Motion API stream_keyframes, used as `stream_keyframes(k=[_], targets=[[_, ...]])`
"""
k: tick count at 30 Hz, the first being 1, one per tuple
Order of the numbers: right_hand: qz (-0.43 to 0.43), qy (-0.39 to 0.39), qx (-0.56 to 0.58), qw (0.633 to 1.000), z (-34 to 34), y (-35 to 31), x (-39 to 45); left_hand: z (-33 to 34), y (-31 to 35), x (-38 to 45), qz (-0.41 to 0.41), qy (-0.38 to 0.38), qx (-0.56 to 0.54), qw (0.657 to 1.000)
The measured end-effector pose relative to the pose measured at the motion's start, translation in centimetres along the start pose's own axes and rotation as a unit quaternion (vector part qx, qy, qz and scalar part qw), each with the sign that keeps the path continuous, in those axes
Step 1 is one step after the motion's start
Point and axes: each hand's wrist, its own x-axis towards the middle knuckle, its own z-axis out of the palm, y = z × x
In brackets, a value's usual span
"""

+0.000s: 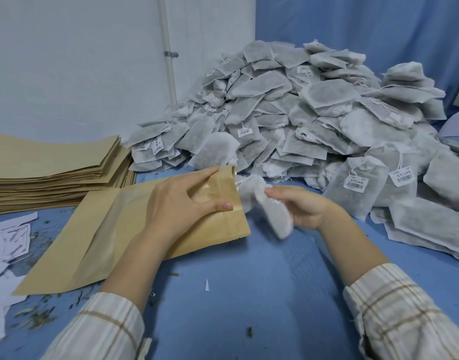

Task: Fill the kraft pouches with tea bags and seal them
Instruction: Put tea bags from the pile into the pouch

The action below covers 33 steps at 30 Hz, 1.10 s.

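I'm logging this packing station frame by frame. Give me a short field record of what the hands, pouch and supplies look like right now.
left hand: holds the kraft pouch open at its mouth
right hand: grips tea bags, blurred, at the pouch mouth
pouch state: flat on the blue table, unsealed
tea bag pile: heaped behind the hands
empty pouch stack: on the left
debris: leaf bits and paper scraps at the left edge
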Motion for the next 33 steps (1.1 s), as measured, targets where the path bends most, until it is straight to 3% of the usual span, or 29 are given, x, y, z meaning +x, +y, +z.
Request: stream_keyframes(k=[3, 7, 12, 15, 17, 19, 22, 25, 28, 31, 33], targets=[[-0.028, 0.105, 0.05, 0.993, -0.9, -0.1, 0.0, 0.0, -0.1, 0.0, 0.001, -0.002, -0.003, 1.0], [-0.17, 0.222, 0.081, 0.957, -0.1, -0.1, 1.2, 0.2, 0.0, -0.1, 0.011, -0.002, 0.001, 1.0], [-0.175, 0.339, -0.141, 0.914, 3.7, 0.9, 2.7, 0.3, 0.0, 0.0, 0.015, 0.012, 0.011, 1.0], [-0.154, 0.323, -0.321, 0.877, 5.0, 1.2, 3.0, 0.3, -0.1, 0.0, 0.017, 0.026, 0.002, 1.0], [-0.125, 0.295, -0.376, 0.869, 5.3, 0.5, 2.8, 0.3, -0.1, 0.0, 0.016, 0.03, -0.006, 0.999], [-0.082, 0.245, -0.347, 0.902, 5.1, -0.7, 2.1, 0.2, -0.1, 0.0, 0.016, 0.034, -0.013, 0.999], [-0.067, 0.146, -0.155, 0.975, 3.8, -2.2, 1.0, 0.2, 0.0, 0.0, 0.017, 0.042, -0.02, 0.999], [-0.121, 0.124, -0.059, 0.983, 3.1, -2.3, 0.7, 0.2, 0.1, 0.0, 0.024, 0.047, -0.019, 0.998], [-0.158, 0.134, -0.142, 0.968, 4.8, -1.1, 1.8, 0.3, 0.2, 0.0, 0.041, 0.033, -0.015, 0.999], [-0.135, 0.158, -0.282, 0.936, 7.2, 0.5, 3.4, 0.7, 0.6, -0.2, 0.064, -0.001, 0.001, 0.998], [-0.074, 0.095, -0.289, 0.95, 7.7, 1.0, 3.8, 1.0, 0.8, -0.4, 0.062, -0.018, -0.003, 0.998]])
